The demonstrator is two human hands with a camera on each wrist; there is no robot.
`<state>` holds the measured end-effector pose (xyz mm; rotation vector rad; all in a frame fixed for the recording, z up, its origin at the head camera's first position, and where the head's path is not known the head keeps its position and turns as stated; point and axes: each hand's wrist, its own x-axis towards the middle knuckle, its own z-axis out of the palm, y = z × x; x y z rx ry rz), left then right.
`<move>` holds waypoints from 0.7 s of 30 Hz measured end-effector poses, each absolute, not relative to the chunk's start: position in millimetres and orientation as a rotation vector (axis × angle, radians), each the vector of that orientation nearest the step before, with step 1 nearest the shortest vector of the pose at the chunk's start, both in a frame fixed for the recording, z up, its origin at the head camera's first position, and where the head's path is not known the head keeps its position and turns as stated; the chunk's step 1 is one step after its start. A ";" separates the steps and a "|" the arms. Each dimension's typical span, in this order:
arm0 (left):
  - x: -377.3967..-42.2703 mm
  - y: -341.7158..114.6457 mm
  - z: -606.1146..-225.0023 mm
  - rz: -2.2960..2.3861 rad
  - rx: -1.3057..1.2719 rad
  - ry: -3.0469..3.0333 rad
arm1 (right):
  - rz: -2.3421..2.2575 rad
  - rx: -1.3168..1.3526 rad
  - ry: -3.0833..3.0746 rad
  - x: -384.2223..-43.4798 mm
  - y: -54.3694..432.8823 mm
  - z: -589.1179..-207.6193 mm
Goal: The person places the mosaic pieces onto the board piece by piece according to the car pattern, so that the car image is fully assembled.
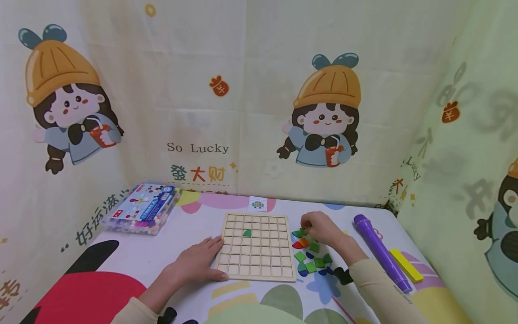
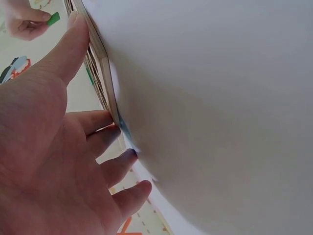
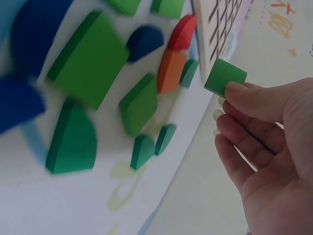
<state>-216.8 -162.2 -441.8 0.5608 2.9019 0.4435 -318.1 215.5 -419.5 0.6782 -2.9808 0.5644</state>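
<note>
A wooden grid board lies on the table, with one green quarter-round tile in a cell at its upper left. My left hand rests against the board's left side, fingers extended and thumb near the lower corner. Beyond the board's right edge, my right hand pinches a green square tile between thumb and fingers, lifted off the table. Beneath and nearer that hand are loose tiles: several green squares, an orange tile, a red one and dark blue rounded ones.
A small printed pattern card lies behind the board. At the back left sits a clear plastic box of colourful pieces. A purple tube and a yellow bar lie at the right. Printed cloth hangs behind the table.
</note>
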 end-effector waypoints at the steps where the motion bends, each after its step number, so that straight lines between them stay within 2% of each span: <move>1: -217.0 -162.1 -442.1 0.442 0.561 2.902 | 0.575 0.684 -2.970 -318.1 212.2 -418.7; 12: -215.5 -161.9 -438.9 0.485 0.561 2.879 | 0.714 0.792 -2.867 -317.0 178.4 -419.8; 21: -213.8 -161.4 -437.3 0.507 0.567 2.880 | 0.850 0.781 -2.858 -320.7 149.3 -423.7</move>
